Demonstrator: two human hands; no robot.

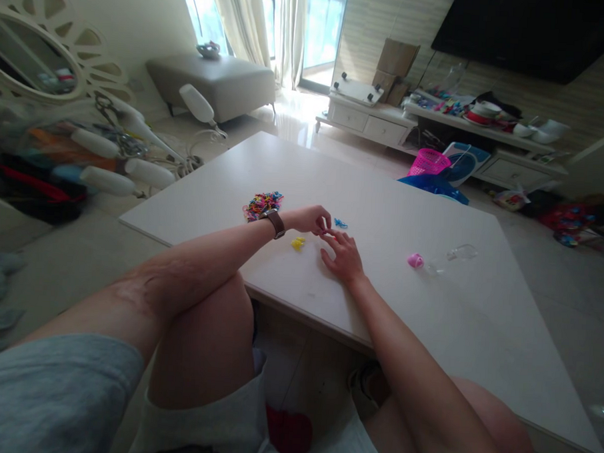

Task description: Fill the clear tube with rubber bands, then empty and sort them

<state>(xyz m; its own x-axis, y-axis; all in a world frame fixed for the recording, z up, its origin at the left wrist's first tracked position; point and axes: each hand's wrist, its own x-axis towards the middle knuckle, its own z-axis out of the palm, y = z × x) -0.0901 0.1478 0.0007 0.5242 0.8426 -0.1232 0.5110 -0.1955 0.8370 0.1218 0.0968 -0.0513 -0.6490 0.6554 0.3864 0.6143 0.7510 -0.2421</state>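
Observation:
Over the middle of the white table (407, 211), my left hand (315, 220) is closed in a pinch. What it pinches, if anything, is too small to make out. My right hand (345, 257) lies low at the tabletop, thumb apart from the fingers, its forefinger tip meeting the left fingertips. Just beyond the hands is a small blue cluster of thin loops (341, 223). A small yellow cluster (298, 243) lies on the near side of my left wrist. Past that wrist, a heap of multicoloured small thin pieces (263, 203) is partly hidden by the watch (275, 222).
To the right on the table are a pink rounded object (415, 260) and a clear plastic container (462, 252). White-padded equipment (149, 173) stands by the left edge. A pink basket (429, 162) and a blue plastic bag (434, 185) sit beyond the far edge.

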